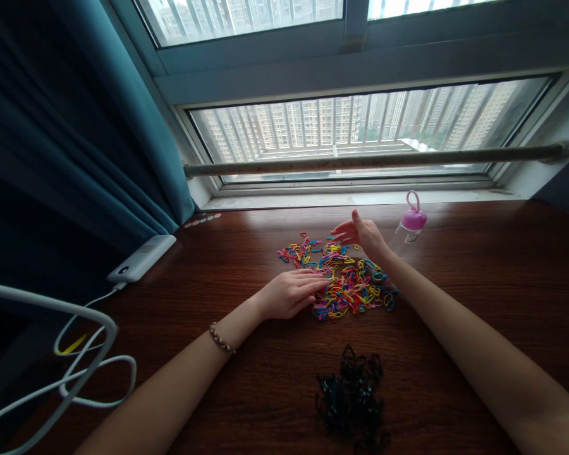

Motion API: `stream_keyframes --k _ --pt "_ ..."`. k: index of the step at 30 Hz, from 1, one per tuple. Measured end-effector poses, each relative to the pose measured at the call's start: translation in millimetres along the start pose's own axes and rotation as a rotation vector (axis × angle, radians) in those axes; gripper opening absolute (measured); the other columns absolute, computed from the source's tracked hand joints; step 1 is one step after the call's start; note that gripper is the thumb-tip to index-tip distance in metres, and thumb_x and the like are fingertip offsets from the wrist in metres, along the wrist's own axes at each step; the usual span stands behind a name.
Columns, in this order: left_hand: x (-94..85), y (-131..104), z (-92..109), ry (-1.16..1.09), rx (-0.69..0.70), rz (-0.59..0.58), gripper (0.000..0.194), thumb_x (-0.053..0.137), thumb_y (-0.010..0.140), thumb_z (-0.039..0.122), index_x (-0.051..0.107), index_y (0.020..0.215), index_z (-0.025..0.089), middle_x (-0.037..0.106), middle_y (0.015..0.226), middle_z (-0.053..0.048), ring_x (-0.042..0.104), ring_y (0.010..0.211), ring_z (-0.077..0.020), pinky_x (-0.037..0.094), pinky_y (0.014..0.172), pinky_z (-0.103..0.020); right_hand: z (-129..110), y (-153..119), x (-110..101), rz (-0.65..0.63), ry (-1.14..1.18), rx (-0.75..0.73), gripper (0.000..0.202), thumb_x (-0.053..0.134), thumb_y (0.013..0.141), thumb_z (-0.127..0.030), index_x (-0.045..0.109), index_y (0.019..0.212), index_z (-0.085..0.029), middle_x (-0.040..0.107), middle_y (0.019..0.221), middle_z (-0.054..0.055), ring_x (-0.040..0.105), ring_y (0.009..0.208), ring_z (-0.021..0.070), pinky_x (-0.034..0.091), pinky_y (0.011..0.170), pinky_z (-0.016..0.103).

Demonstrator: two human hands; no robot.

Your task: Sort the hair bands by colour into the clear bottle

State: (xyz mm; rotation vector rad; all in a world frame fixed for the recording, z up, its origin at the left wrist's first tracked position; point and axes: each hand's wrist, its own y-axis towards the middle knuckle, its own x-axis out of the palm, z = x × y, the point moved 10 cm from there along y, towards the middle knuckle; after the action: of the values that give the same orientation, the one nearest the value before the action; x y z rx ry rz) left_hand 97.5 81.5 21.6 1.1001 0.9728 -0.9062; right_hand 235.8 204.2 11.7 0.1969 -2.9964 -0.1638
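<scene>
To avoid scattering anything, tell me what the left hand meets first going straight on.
The coloured loops: the left hand points into them, its fingers at their edge; exact contact is hard to judge.

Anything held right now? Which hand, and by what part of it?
Right hand: open, nothing visibly held. Left hand: cannot tell; its underside, at the coloured loops, is hidden.

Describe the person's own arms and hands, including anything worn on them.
The left arm and right arm are bare, with no sleeves in view. A narrow bracelet, mixed dark and pale brown and seemingly braided or beaded, circles the left wrist; the right wrist shows none. Neither the left grip nor the right grip wears a glove.
</scene>
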Motion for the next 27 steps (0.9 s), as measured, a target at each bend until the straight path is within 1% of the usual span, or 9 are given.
stream_keyframes --k 3,6,11,15,18,20,22,25,27 --pt "-4.7 -5.4 -26.6 0.07 -0.187 0.111 0.036 0.036 0.088 0.028 0.047 0.12 0.016 0.057 0.117 -0.009 0.05 0.111 -0.0187 0.039 0.097 -0.036 5.0 0.2 0.5 -0.029 0.014 0.045 0.06 0.033 0.078 -0.064 0.063 0.075 -0.013 0.069 0.079 0.012 0.065 0.059 0.0173 0.049 0.049 0.025" --pt "-10.9 -17.1 -54.8 0.11 -0.411 0.229 0.034 0.037 0.088 0.031 0.053 0.113 0.016 0.06 0.111 -0.009 0.053 0.107 -0.0204 0.039 0.096 -0.038 15.5 -0.3 11.5 -0.148 0.007 0.134 0.065 0.028 0.077 -0.067 0.063 0.077 -0.012 0.069 0.078 0.013 0.064 0.056 0.0172 0.048 0.045 0.024" --pt "-20.2 -41.6 -90.7 -0.095 -0.709 0.439 0.035 0.032 0.089 0.035 0.06 0.101 0.017 0.065 0.099 -0.007 0.061 0.092 -0.0188 0.047 0.082 -0.031 41.2 -11.2 38.9 -0.39 -0.062 0.32 0.075 0.019 0.074 -0.072 0.064 0.084 -0.013 0.068 0.088 0.014 0.065 0.063 0.0185 0.05 0.047 0.026" --pt "-30.3 -61.8 -106.2 -0.31 -0.809 0.674 0.039 0.03 0.089 0.038 0.061 0.091 0.015 0.068 0.085 -0.006 0.064 0.08 -0.0174 0.049 0.074 -0.028 39.4 -5.9 33.8 -0.287 -0.121 0.271 0.07 0.025 0.075 -0.07 0.065 0.081 -0.013 0.067 0.093 0.013 0.065 0.075 0.0184 0.051 0.057 0.025" --pt "-36.5 -60.2 -97.4 -0.358 -0.728 0.701 0.037 0.031 0.089 0.036 0.06 0.09 0.014 0.068 0.081 -0.007 0.064 0.079 -0.0171 0.049 0.075 -0.028 26.4 0.3 25.6 -0.193 -0.089 0.175 0.066 0.029 0.076 -0.067 0.065 0.079 -0.012 0.066 0.094 0.013 0.065 0.079 0.0186 0.051 0.063 0.026" --pt "-35.4 -42.8 -75.8 -0.334 -0.55 0.559 0.035 0.032 0.089 0.032 0.061 0.092 0.014 0.068 0.085 -0.008 0.064 0.082 -0.0171 0.048 0.078 -0.029 19.2 2.1 21.1 -0.156 -0.045 0.144 0.064 0.031 0.077 -0.066 0.065 0.079 -0.012 0.066 0.094 0.014 0.065 0.078 0.0192 0.051 0.064 0.027" --pt "-26.8 -23.4 -45.0 -0.292 -0.321 0.348 0.033 0.032 0.088 0.029 0.061 0.098 0.014 0.066 0.094 -0.01 0.061 0.091 -0.0182 0.047 0.082 -0.03 15.6 1.7 18.0 -0.142 -0.009 0.157 0.064 0.03 0.077 -0.067 0.063 0.079 -0.013 0.067 0.091 0.014 0.065 0.074 0.0193 0.051 0.061 0.027" --pt "-12.9 -10.3 -10.5 -0.225 -0.079 0.132 0.034 0.034 0.087 0.027 0.057 0.108 0.014 0.063 0.105 -0.012 0.057 0.1 -0.019 0.046 0.086 -0.032 20.2 -6.8 26.3 -0.254 0.014 0.288 0.07 0.022 0.076 -0.07 0.062 0.074 -0.013 0.068 0.082 0.013 0.065 0.067 0.0182 0.051 0.056 0.026" --pt "-10.4 -9.0 -8.0 -0.172 -0.057 0.118 0.033 0.034 0.087 0.026 0.057 0.108 0.015 0.064 0.103 -0.011 0.058 0.099 -0.0183 0.047 0.086 -0.031 27.9 -21.5 40.8 -0.431 0.003 0.429 0.075 0.016 0.076 -0.071 0.063 0.073 -0.012 0.069 0.08 0.013 0.065 0.067 0.018 0.051 0.055 0.025"
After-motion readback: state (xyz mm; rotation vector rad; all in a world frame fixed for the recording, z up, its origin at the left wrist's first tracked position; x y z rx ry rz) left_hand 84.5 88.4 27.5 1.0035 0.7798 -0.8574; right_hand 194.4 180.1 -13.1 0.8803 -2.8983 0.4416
